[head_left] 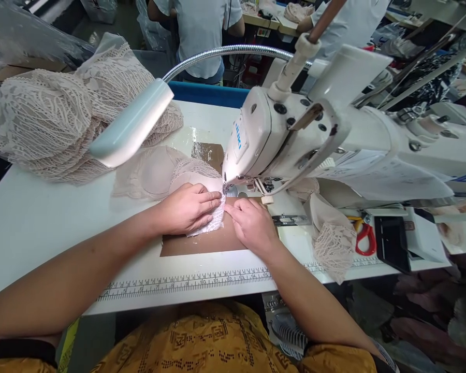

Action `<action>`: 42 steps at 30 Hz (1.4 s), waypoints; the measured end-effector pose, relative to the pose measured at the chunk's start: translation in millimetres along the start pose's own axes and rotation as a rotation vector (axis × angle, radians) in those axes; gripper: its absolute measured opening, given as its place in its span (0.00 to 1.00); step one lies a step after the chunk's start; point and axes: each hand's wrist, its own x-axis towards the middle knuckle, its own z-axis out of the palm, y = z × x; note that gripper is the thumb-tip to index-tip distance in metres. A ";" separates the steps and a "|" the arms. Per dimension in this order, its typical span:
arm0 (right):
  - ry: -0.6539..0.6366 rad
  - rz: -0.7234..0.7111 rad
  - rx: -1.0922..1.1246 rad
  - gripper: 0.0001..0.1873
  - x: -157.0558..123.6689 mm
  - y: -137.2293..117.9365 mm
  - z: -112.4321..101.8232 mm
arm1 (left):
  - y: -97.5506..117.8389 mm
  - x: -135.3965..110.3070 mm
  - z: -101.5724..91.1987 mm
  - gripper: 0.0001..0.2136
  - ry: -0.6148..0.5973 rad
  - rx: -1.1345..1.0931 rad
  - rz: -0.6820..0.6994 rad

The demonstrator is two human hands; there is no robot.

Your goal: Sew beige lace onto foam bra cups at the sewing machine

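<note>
My left hand (188, 208) lies flat with fingers stretched over a pale lace fabric piece (218, 217) at the sewing machine's needle area. The fabric's sheer, cup-shaped part (155, 168) spreads on the table behind that hand. On the right side of the needle, my right hand (252, 221) has thumb and forefinger pinched at the fabric's edge, the other fingers curled in. The white sewing machine (246, 137) stands over both hands, its needle mostly hidden. Beneath the fabric is a brown board (202, 244) taped to the table.
A big heap of beige lace pieces (42, 119) sits at the left, partly behind a lamp (134, 122) on a bendable neck. More lace (334, 243) hangs over the front edge at right, beside red-handled scissors (366, 240) and a phone (391, 243). Co-workers (202, 36) sit beyond.
</note>
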 end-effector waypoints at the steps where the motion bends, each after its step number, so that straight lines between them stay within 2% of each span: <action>1: 0.001 0.008 -0.005 0.19 0.9 0.1 0.5 | -0.8 0.7 0.0 0.20 -0.004 0.006 -0.007; 12: 0.011 0.068 -0.041 0.21 7.5 -0.4 0.7 | -4.1 3.2 -1.4 0.18 0.010 0.044 -0.064; 23: -0.055 -0.153 0.131 0.17 -1.7 7.9 -5.6 | -0.7 -5.2 -2.6 0.16 -0.020 -0.068 -0.021; 36: -0.042 -0.176 0.116 0.16 -3.2 10.5 -3.9 | 1.3 -3.6 -6.5 0.16 -0.044 -0.085 0.042; 42: -0.050 -0.173 0.132 0.16 -2.3 9.3 -6.1 | 3.3 -3.2 -7.7 0.17 -0.106 -0.058 0.035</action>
